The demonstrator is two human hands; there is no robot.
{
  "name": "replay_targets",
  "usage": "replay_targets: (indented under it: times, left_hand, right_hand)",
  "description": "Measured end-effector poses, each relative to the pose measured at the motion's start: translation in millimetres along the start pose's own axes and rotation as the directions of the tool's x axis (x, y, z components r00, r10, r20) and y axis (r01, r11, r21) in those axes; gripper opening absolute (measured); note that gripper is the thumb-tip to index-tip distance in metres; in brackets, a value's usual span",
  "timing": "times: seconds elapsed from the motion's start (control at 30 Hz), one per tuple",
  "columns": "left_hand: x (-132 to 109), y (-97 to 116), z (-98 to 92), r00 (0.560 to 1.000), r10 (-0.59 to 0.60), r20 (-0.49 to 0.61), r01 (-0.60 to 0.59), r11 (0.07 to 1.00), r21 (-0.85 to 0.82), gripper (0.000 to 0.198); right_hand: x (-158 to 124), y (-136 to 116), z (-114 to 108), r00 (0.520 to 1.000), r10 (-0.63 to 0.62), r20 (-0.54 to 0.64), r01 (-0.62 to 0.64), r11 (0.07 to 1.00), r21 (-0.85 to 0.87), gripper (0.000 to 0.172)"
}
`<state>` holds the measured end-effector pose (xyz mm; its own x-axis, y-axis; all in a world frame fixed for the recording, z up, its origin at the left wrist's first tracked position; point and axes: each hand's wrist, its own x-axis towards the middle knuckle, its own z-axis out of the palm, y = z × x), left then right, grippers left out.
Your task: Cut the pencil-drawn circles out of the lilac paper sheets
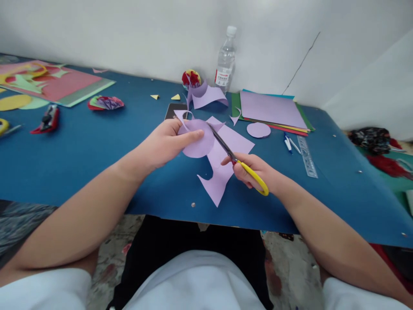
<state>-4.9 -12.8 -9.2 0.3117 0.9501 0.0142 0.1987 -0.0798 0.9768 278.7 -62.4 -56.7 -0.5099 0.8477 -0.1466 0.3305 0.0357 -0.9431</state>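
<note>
My left hand [164, 144] pinches a round piece of lilac paper [198, 140] held just above the blue table [80, 146]. My right hand [254, 172] grips yellow-handled scissors [240, 162], whose blades reach up and left to the edge of that round piece. Beneath them lies a cut lilac sheet [222, 170] with curved notches in it. A finished lilac circle [258, 130] lies to the right on the table.
A stack of coloured paper [271, 110] topped with lilac, pens [288, 144] and a clear ruler [307, 157] lie at right. A water bottle [225, 62], curled lilac offcuts [204, 95] and a paper flower [191, 78] stand behind. Paper scraps and a red cutter [48, 119] lie at left.
</note>
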Motion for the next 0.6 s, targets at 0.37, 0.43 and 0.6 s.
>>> replay_targets:
  times: [0.37, 0.43, 0.6]
  left_hand:
    - [0.5, 3.6, 0.1, 0.998, -0.017, 0.064, 0.015, 0.999, 0.041, 0.034]
    - [0.3, 2.9, 0.0, 0.998, -0.019, 0.058, 0.016, 0.999, 0.05, 0.035]
    - [2.1, 0.0, -1.0, 0.996, -0.03, 0.078, 0.024, 0.997, 0.077, 0.037]
  right_hand:
    - [-0.6, 7.5, -1.7, 0.997, -0.041, 0.061, 0.036, 0.996, 0.08, 0.077]
    - [-0.6, 9.6, -1.5, 0.997, -0.052, 0.056, 0.047, 0.995, 0.087, 0.076]
    - [0.4, 7.6, -0.9, 0.997, -0.044, 0.063, 0.04, 0.996, 0.074, 0.077]
